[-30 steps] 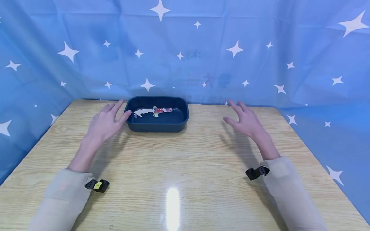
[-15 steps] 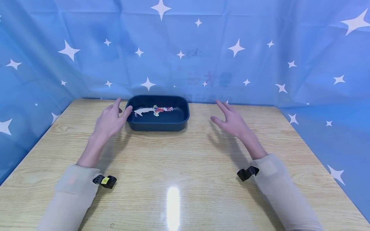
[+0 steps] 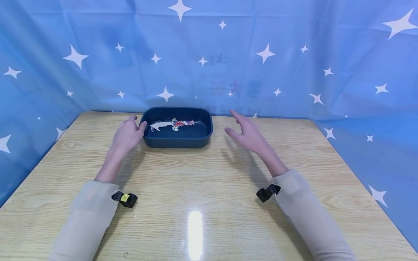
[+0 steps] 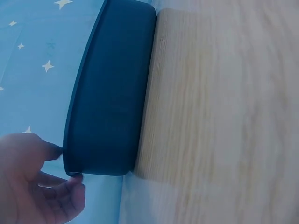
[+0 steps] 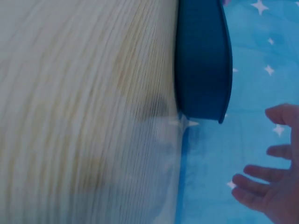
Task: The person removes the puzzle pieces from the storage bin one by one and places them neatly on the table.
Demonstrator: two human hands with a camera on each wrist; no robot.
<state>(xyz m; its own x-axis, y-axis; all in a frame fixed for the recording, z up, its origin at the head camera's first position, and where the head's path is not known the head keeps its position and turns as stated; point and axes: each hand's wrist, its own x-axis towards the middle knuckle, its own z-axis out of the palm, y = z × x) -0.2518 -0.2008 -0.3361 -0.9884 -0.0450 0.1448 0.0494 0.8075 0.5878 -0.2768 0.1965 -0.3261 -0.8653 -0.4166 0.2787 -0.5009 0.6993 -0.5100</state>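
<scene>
Head view alone: multicoloured shape (image 3: 177,124) inside the blue bin (image 3: 177,143)

From where I stood, the left hand (image 3: 128,135) blocked the left end of the dark blue tub (image 3: 177,143), thumb at its rim. On the other side, a gap lay between the tub's right end and the right hand (image 3: 249,137). The starry curtain (image 3: 202,81) hung close behind, leaving little room there. In front, a hand could pass over the wooden table (image 3: 169,181) between the two sleeves (image 3: 86,217).
</scene>
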